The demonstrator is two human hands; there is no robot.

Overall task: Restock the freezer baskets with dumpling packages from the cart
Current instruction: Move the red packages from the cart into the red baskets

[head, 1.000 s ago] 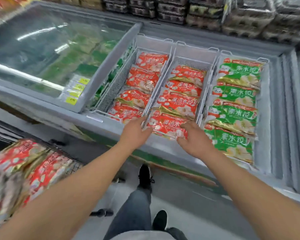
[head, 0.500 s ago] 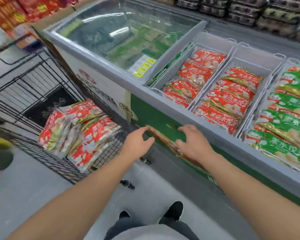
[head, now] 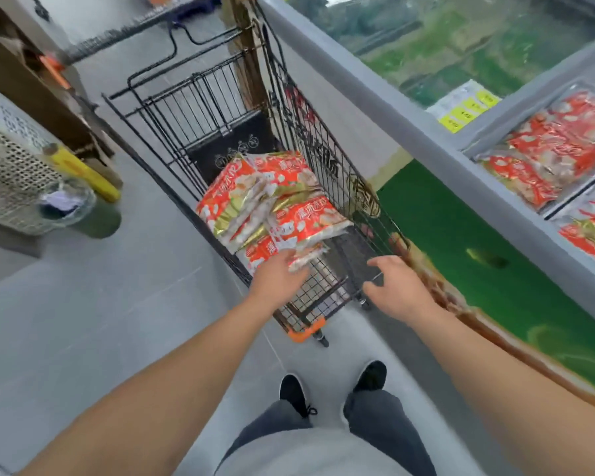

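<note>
A black wire cart [head: 200, 108] stands beside the freezer, holding a pile of red dumpling packages [head: 272, 204]. My left hand [head: 277, 278] reaches over the cart's near end and touches the lowest package at the pile's near edge, fingers extended. My right hand [head: 397, 286] hovers over the cart's near right corner with relaxed, spread fingers, holding nothing. At the right, the freezer basket [head: 488, 151] holds red dumpling packages [head: 550, 149].
The grey freezer rim [head: 375, 94] runs along the cart's right side, with a glass lid [head: 437, 39] behind. A perforated bin [head: 11, 180] and a yellow roll [head: 83, 173] sit at the left. My feet [head: 334, 386] stand on the grey floor behind the cart.
I have turned left from the freezer to the cart. Both hands moved from the freezer's front edge to the cart's near end, and the left now touches a package.
</note>
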